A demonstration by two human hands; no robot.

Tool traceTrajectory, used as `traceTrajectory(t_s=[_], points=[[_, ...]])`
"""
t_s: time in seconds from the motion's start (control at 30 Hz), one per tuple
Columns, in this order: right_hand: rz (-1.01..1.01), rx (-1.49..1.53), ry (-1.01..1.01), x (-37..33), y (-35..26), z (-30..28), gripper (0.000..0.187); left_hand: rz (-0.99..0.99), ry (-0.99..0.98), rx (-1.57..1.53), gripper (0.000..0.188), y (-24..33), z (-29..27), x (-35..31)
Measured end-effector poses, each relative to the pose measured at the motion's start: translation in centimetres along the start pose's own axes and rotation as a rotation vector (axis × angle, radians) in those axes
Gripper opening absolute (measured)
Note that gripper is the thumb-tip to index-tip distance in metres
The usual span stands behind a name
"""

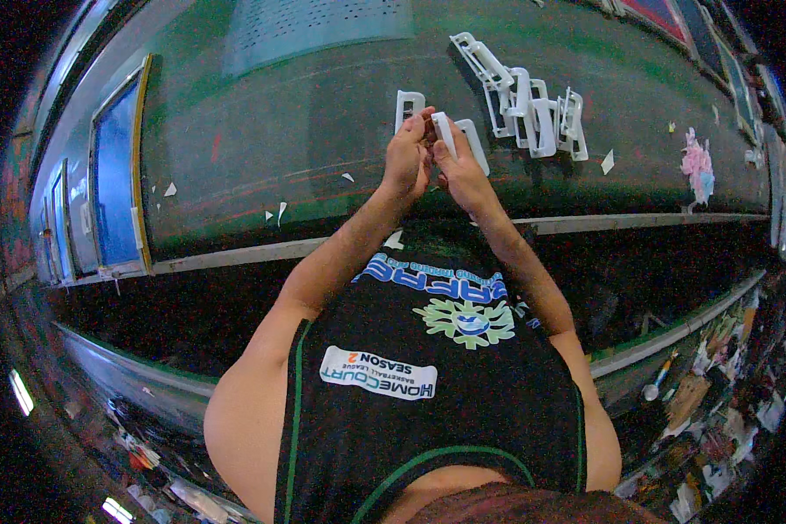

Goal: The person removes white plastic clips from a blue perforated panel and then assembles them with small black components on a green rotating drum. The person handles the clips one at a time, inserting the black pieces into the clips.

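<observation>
While both forearms reach up from the lower edge and meet over the green workbench (pixel 262 131), the left hand (pixel 406 157) and right hand (pixel 458 170) press together at the fingertips around a small white plastic frame piece (pixel 444 131). Left fingers curl closed on its near side, right fingers pinch it from the other side; it sits upright between the two hands, just above the bench. Piece looks hard, smooth, rectangular with an open slot. Similar white frame (pixel 408 105) lies flat just behind the left hand, another (pixel 475 144) beside the right. Heap of the same white clips (pixel 533 109) lies further right, apart from the hands. White scraps (pixel 281 210) dot the bench; pink crumpled bit (pixel 697 166) far right. Blue panel (pixel 113 179) stands left.
</observation>
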State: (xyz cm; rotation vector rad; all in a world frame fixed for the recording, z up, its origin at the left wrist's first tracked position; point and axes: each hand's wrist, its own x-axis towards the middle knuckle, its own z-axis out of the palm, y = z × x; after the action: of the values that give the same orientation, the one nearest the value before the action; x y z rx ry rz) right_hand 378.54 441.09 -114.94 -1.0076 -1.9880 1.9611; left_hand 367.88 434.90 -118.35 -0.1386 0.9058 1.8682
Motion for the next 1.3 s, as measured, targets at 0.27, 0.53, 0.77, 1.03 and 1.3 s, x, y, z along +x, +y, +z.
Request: traceTrajectory(t_s=[0.27,0.53,0.77,1.03,1.3], points=[[0.109,0.251,-0.032,-0.6,-1.1,-1.5,0.064,-0.084,-0.130,-0.016,0.034,-0.6,-2.0,0.9],[0.189,0.428,-0.129,-1.0,-1.5,-1.2,0.054,-0.159,-0.108,-0.212,0.036,-0.9,-2.7,0.3],[0.166,0.566,-0.152,-1.1,-1.5,-1.2,0.050,-0.135,-0.131,-0.222,0.034,-0.5,-2.9,0.2],[0.224,0.642,-0.197,-1.4,-1.4,-1.1,0.047,-0.054,-0.130,-0.105,0.031,-0.2,-3.0,-0.3],[0.222,0.642,-0.206,-1.3,-1.0,-0.9,0.047,-0.066,-0.219,-0.008,0.035,1.1,-3.2,-0.2]])
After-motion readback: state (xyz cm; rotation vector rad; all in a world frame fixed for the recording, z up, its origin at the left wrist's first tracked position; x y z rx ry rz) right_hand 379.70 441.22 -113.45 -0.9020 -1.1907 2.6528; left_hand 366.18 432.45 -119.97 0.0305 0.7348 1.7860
